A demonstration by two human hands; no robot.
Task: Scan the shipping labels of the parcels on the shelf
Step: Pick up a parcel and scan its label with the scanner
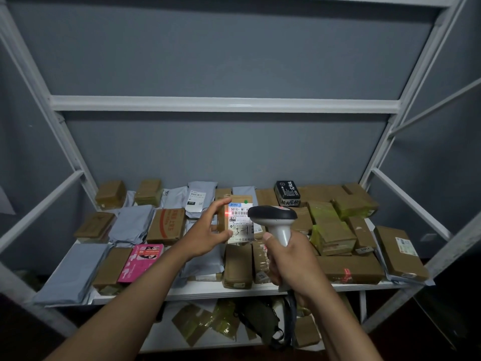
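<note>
Nearest, the right hand (291, 259) is gripping the handle of a scanner (276, 220), fingers wrapped around it, its head pointing at a small parcel (238, 220). The left hand (208, 230) is pinching that parcel by its left edge and holding it upright above the shelf (182, 293). A red light is glowing on its white label (240, 222). Behind, brown boxes (338, 230), grey bags (130, 225) and a pink packet (140, 261) are lying across the shelf.
</note>
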